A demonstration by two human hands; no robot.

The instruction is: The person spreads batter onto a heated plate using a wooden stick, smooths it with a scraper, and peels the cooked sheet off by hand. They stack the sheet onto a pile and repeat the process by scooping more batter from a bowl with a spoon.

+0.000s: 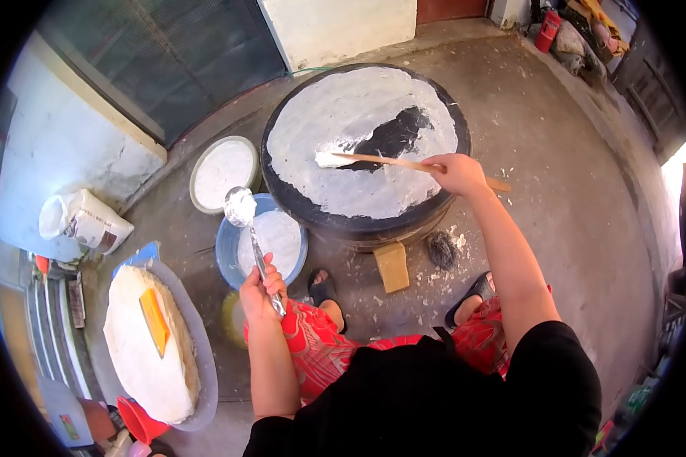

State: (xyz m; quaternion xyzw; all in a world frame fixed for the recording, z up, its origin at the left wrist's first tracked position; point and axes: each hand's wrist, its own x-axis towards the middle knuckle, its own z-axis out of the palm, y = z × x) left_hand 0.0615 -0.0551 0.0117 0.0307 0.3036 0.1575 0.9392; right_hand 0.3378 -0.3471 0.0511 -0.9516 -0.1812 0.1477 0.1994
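My right hand (461, 175) is closed around a flat wooden stick (396, 161). Its far end lies in a white lump of batter (331, 158) on a large round black griddle (276, 179). A thin white layer (373, 95) covers most of the griddle, with a dark bare patch near the middle. My left hand (263, 293) grips the handle of a metal ladle (257, 247), whose bowl carries white batter. The ladle's bowl hangs over the edge of a blue basin (225, 247) holding white batter.
A pale tub (197, 196) of white stuff stands beside the griddle. At left, a tray (202, 350) bears a stack of white sheets (133, 335) with a yellow scraper (154, 321) on top. A yellowish block (391, 268) and a dark scrubber (442, 250) sit near my feet.
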